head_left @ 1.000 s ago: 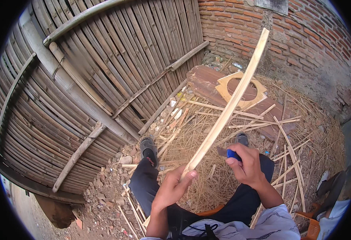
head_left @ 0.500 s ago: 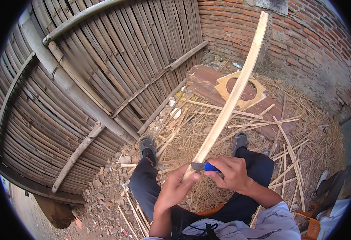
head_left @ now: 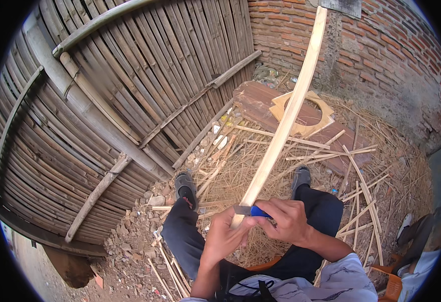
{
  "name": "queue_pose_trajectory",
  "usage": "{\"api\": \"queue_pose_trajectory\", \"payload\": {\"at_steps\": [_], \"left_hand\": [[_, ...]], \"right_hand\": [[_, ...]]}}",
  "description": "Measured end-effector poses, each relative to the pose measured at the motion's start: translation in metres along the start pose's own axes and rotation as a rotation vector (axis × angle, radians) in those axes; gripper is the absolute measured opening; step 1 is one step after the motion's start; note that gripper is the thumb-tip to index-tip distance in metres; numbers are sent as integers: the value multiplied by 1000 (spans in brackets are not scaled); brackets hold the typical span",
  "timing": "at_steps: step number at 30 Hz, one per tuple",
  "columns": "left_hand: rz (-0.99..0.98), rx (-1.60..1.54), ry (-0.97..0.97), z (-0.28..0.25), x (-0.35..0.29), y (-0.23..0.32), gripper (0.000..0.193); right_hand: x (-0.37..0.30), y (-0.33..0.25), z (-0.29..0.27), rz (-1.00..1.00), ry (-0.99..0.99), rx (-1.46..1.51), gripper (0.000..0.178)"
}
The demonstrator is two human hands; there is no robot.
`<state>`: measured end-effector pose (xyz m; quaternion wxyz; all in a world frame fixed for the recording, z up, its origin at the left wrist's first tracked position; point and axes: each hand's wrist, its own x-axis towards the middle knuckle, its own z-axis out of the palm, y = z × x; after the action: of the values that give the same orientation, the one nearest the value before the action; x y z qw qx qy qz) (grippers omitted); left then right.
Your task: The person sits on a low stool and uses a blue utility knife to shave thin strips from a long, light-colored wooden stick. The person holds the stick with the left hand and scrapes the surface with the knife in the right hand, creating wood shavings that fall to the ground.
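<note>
A long pale strip of wood or split bamboo (head_left: 287, 121) rises away from me, its near end closed in my left hand (head_left: 224, 236). In my right hand (head_left: 287, 217) is a knife (head_left: 254, 211) with a blue handle and a short dark blade. That blade lies across the strip close to its near end, just beyond my left thumb. Both hands are close together over the gap between my knees. My right fingers cover part of the handle, and my left hand hides the very end of the strip.
Shavings and cut strips (head_left: 366, 196) litter the ground around my shoes. Ahead lies a brown board (head_left: 260, 103) with a pale frame with a round hole (head_left: 326, 121) on it. A bamboo wall (head_left: 180, 65) stands left, a brick wall (head_left: 381, 65) behind. Another person's leg (head_left: 416, 236) shows at right.
The strip's far end has swung left and up a little. My right hand and the knife have shifted slightly left; the blade still lies across the strip.
</note>
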<state>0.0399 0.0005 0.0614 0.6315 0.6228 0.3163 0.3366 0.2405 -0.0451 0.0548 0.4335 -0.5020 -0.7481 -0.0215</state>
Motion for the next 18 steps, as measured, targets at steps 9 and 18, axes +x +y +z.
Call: {"api": "queue_pose_trajectory", "payload": {"at_steps": [9, 18], "left_hand": [[-56, 110, 95, 6, -1, 5, 27], [-14, 247, 162, 9, -3, 6, 31]], "right_hand": [[0, 0, -1, 7, -7, 16, 32], [0, -1, -1, 28, -4, -1, 33]]}}
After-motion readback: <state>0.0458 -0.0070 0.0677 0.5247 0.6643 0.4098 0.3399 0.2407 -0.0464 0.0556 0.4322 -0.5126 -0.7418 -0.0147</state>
